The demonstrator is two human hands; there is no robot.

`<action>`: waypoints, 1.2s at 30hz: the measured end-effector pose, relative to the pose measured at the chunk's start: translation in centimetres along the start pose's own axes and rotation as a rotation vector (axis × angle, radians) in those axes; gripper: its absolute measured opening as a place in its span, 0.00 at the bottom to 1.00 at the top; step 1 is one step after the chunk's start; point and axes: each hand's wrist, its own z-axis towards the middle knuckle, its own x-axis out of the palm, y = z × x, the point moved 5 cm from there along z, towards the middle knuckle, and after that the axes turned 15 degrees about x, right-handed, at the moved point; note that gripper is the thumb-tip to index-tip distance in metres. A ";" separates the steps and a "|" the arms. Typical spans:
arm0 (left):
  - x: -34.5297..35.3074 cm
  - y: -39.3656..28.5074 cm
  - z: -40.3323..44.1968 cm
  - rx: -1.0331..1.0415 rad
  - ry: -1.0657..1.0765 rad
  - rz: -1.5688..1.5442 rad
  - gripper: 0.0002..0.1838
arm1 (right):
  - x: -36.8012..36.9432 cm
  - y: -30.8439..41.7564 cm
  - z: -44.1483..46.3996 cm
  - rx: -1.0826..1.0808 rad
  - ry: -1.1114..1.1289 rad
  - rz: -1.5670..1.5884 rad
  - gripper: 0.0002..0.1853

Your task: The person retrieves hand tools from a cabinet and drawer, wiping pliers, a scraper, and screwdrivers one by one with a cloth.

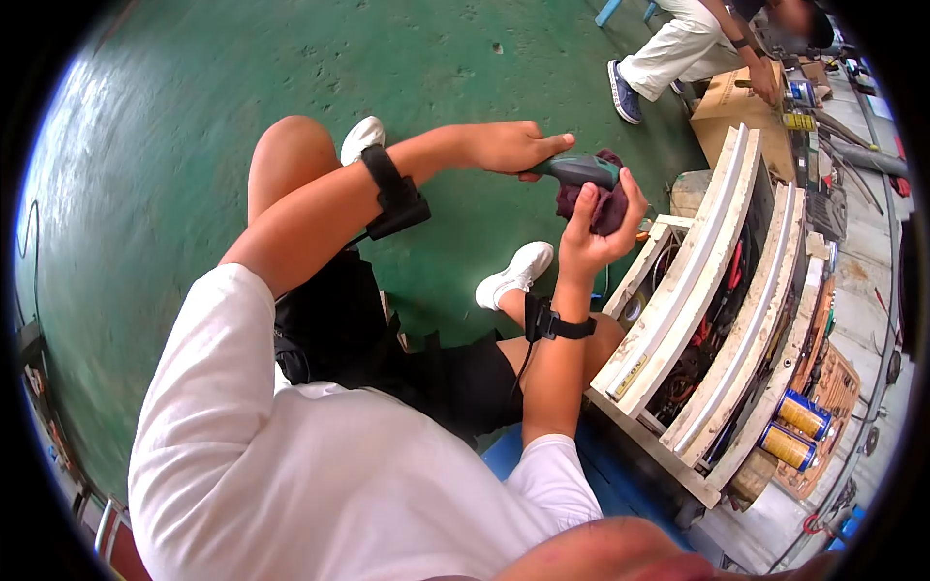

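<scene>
My left hand (511, 150) is closed around the narrow end of a dark grey and green handheld tool (587, 170) with a rounded body. Its exact kind cannot be made out. My right hand (603, 237) holds a dark maroon cloth (608, 210) against the wider end of the tool, with thumb and fingers bent round it. The cloth hides part of that end. Both hands are raised in front of my knees, over the green floor (436, 77), left of a cream rack.
The cream rack (678, 310) with curved rails holds cables and tools. Beyond it, a worktop (867, 290) carries two blue-and-yellow cans (794, 431) and hand tools. A co-worker (693, 44) sits at the upper right beside a cardboard box (736, 102).
</scene>
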 end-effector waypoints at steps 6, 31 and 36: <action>-2.4 -2.2 -0.9 0.039 -0.330 0.275 0.34 | 1.9 -2.3 -0.6 0.531 -0.037 0.276 0.20; -1.5 -3.8 -2.4 0.286 -0.307 0.594 0.13 | 0.6 -1.5 0.1 0.268 -0.025 0.120 0.35; -0.9 -1.8 -2.1 0.156 -0.176 0.633 0.11 | 0.4 0.1 -0.3 -0.099 0.025 -0.323 0.34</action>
